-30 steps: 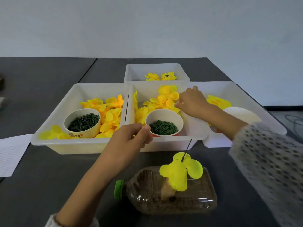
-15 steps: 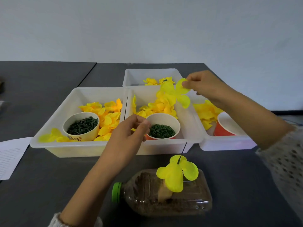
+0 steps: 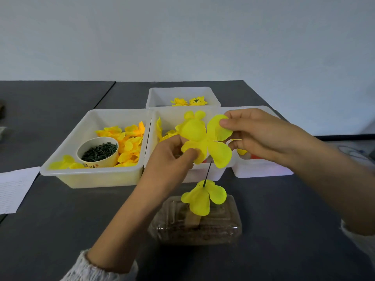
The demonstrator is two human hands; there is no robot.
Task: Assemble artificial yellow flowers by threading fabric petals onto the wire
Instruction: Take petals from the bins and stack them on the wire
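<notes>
Dark grey surface [image 3: 60, 230] is set against a pale wall. A yellow fabric petal piece [image 3: 205, 138] is held above the wire [image 3: 208, 173]: its lower left lobe is pinched by the left hand [image 3: 172, 157], its upper right lobe by the right hand [image 3: 255, 134], so each grip is closed on it. Below, the wire is seen rising from a threaded petal layer [image 3: 203, 196] over a clear bottle [image 3: 194, 226] lying on its side. Behind, white trays [image 3: 89, 175] of loose petals [image 3: 129, 142] are placed, one holding a paper cup [image 3: 97, 152] of dark green pieces. Paper [image 3: 14, 189] lies at the left edge.
</notes>
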